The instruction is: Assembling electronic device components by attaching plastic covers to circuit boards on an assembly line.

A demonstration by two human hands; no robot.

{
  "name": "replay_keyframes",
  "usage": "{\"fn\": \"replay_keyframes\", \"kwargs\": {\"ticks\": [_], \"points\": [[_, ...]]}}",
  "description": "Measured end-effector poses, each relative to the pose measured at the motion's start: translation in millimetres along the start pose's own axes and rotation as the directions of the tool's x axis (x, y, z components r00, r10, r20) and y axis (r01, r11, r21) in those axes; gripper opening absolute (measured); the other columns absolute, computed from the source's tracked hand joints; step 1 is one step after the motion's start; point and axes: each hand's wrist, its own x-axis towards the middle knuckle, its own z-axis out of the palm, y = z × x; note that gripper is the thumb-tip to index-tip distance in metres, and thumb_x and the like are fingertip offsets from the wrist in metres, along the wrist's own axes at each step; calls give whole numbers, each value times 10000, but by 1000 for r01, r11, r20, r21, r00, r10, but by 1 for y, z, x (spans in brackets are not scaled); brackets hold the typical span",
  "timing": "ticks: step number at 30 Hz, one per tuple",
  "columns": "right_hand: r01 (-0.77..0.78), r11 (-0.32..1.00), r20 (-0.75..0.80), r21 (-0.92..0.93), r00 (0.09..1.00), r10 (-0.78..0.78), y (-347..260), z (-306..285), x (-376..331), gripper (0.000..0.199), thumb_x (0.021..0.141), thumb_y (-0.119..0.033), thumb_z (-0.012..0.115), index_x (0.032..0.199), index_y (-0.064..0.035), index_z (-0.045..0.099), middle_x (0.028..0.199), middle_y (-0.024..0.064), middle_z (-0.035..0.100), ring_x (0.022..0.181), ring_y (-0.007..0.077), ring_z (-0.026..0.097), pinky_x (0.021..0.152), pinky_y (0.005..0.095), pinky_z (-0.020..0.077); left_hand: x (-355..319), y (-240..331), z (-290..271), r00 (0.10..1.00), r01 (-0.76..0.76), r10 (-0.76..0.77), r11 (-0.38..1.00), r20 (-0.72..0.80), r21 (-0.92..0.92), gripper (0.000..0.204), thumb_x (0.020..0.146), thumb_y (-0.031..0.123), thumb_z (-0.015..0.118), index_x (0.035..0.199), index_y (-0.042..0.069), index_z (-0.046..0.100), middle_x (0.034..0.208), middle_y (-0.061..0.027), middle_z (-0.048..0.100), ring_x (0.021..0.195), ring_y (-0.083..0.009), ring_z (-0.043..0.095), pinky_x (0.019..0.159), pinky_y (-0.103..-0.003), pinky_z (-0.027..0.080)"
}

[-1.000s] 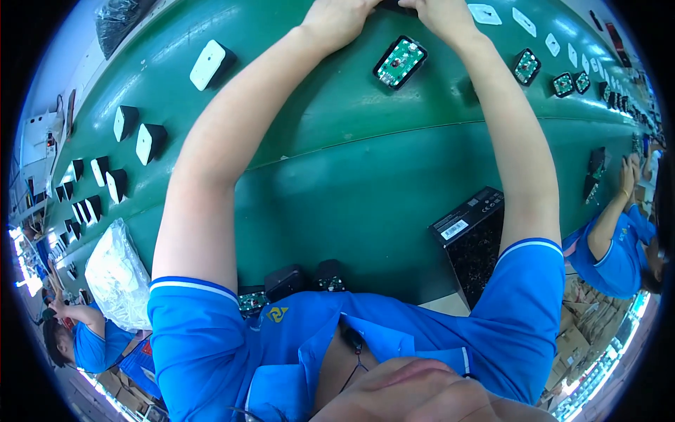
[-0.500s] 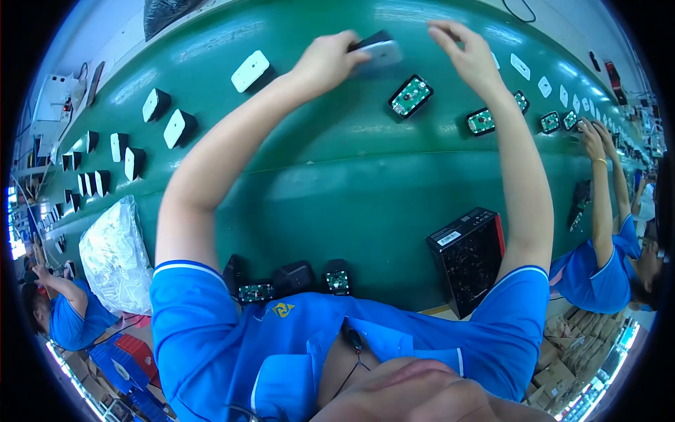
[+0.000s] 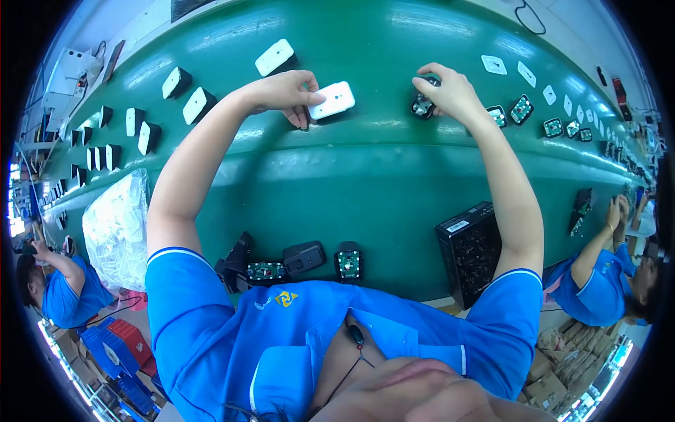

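A long green table (image 3: 351,183) fills the room here, and at its left edge slumps a clear plastic bag (image 3: 116,232) of white pieces. Over by the right elbow stands a black box (image 3: 472,257). Now the hands: the left hand (image 3: 285,91) has thumb and fingers pinched on a white-faced case (image 3: 332,102), out over the table's middle, and the right hand (image 3: 453,93) curls round an open case (image 3: 424,105), black, insides showing. Off to the left, a run of covered cases (image 3: 200,106), white faces on; those look done, at least on that side. To the right, uncovered cases (image 3: 521,110) show green boards, and beyond them lie loose white plates (image 3: 494,65): plenty appears left.
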Motion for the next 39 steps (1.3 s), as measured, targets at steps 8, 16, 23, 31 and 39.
{"fn": "replay_keyframes", "kwargs": {"ticks": [8,16,23,31,39], "points": [[306,898,-120,316,952,-282,67,-5,-77,405,760,-127,645,1153,-54,582,1127,89,606,976,215,581,868,320,454,-6,20,-6,990,128,-92,896,-105,424,237,914,259,577,990,48,501,714,-92,615,552,-172,577,564,-311,474],[230,934,-249,272,955,-162,128,-35,-156,383,707,-34,676,1085,-48,611,1098,60,625,952,215,589,858,300,454,46,118,37,765,-142,580,576,-280,805,355,852,335,621,1019,23,584,870,-114,651,749,-289,608,697,-369,485],[182,979,-256,96,955,-153,159,-33,-174,419,682,6,694,1088,-50,610,1105,57,628,965,225,592,865,313,459,218,165,128,606,-148,724,509,-329,848,449,880,420,561,1123,43,575,1199,-105,548,1086,-316,530,882,-412,464],[399,916,-574,-36,742,-346,136,-73,-133,441,737,46,639,1164,-52,595,1150,88,593,1041,196,558,895,304,453,275,166,154,441,-77,814,455,-379,887,469,853,321,598,1240,65,528,1186,-98,559,1079,-302,526,930,-386,439],[382,917,-617,-113,696,-366,148,-80,29,348,766,-55,655,1113,-45,636,1020,88,669,805,226,605,764,290,472,266,131,141,201,-571,897,434,-394,697,378,859,99,526,1235,110,556,1275,-69,538,1136,-271,531,983,-334,419]]}}
